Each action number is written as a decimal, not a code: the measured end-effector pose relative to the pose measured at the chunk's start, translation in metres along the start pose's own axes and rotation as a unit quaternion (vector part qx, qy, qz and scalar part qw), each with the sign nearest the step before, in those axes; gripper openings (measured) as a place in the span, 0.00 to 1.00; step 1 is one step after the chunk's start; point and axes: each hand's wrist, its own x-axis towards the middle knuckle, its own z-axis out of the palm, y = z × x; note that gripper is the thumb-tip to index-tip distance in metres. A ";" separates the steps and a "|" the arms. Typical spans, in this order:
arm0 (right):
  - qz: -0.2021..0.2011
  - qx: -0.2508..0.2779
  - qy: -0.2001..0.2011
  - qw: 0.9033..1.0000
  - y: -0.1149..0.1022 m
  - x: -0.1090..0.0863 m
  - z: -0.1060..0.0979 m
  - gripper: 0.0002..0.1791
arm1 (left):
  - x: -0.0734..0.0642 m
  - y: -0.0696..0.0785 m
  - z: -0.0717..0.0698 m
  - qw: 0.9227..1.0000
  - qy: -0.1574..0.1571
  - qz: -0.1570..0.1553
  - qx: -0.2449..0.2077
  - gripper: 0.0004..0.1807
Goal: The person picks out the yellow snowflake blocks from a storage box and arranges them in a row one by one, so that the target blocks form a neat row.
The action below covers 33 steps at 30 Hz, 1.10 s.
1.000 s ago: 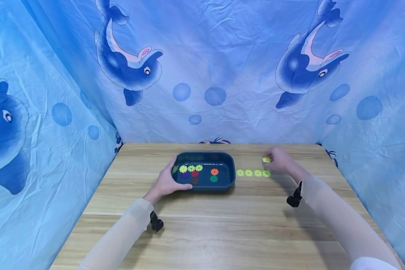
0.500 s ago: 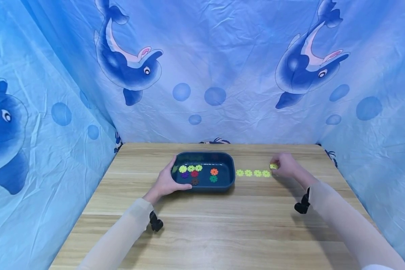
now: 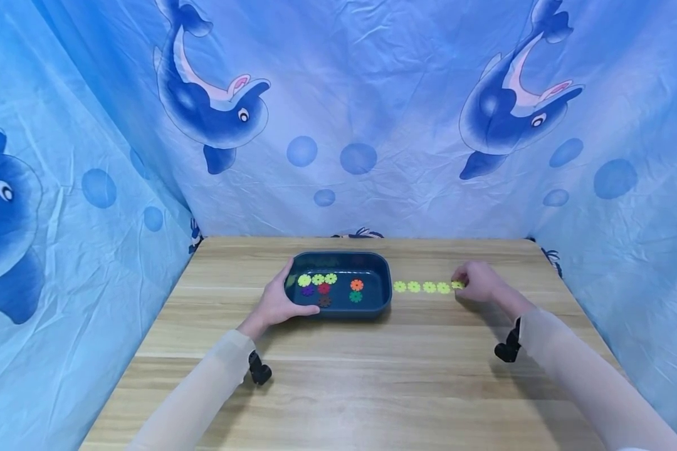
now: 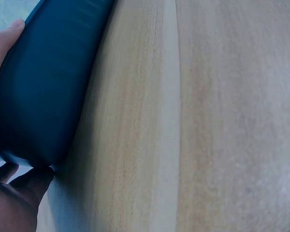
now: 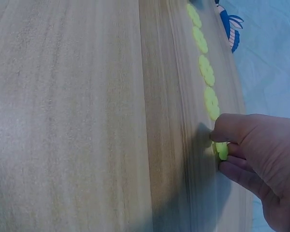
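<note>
My right hand (image 3: 481,282) pinches a yellow-green snowflake disc (image 5: 222,150) between thumb and fingers at the right end of a row. Several like discs (image 3: 429,287) lie in that row on the table, running from beside the box to this hand. My left hand (image 3: 278,302) grips the left end of a dark blue box (image 3: 352,315), its thumb along the near rim and fingers round the end wall. Inside the box lie three yellow-green discs (image 3: 318,279), an orange disc (image 3: 356,285), a green disc (image 3: 355,297), a red disc (image 3: 324,289), a purple disc (image 3: 308,290) and a brown disc (image 3: 324,302).
Under everything is a wood-grain table (image 3: 338,388). A blue curtain (image 3: 417,188) printed with dolphins stands along its back and both sides. Black wrist cameras (image 3: 508,346) are strapped to both wrists.
My right hand has carried its disc rightward and then lowered it toward the near side, to the row's right end. The left hand and the box stay in place.
</note>
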 end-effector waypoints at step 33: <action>-0.020 0.004 -0.026 0.999 -0.066 0.070 -0.033 0.16 | 0.003 -0.001 -0.003 1.000 -0.004 -0.001 -0.007 0.77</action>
